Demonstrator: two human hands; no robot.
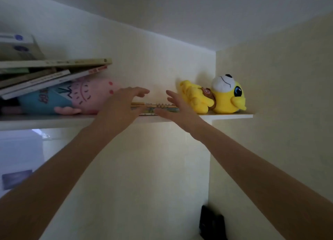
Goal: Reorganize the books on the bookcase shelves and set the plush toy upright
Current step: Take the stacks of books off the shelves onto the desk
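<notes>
Released, fingers spread, grasping nothing: left hand (124, 102), right hand (177, 107). Just beside right hand, at 3 o'clock: yellow plush toy (221, 97), toppled, long axis along shelf (234, 116).

Both open hands, left hand (124, 102) and right hand (177, 107), reach flat books (158, 107) beside the yellow plush toy (216, 95).

Cream walls (270, 77), white ceiling (180, 9), dim rm, poss. window (19, 149) left

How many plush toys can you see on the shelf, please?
2: a yellow toy lying on the shelf at right, and a pink toy under leaning books at left. Others may be hidden.
</notes>
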